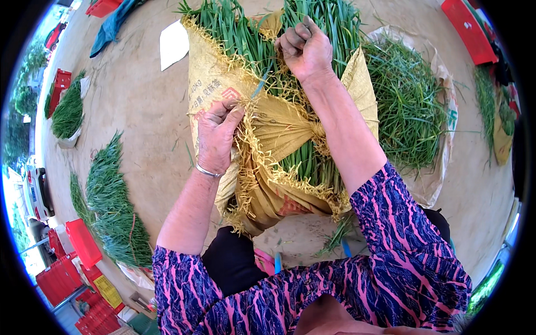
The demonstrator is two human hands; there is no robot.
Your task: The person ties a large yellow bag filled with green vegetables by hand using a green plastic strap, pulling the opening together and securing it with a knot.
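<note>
A yellow woven sack (282,125) with frayed edges is wrapped around bundles of long green leafy stalks (321,22). Part of its cloth is gathered into a knot in the middle. My left hand (216,137), with a silver bangle at the wrist, pinches the sack's frayed edge on the left side. Farther off, my right hand (306,50) is closed above the stalks, its thumb pointing up. A thin blue strand (260,85) lies between the two hands, near the left fingertips. Whatever the right fingers hold is hidden.
Loose green stalks (405,100) lie on a pale sheet to the right. Another green heap (117,206) sits at the left. Red crates (58,279) stand at lower left, and a red crate (469,30) at upper right. A white sheet (174,44) lies on the floor.
</note>
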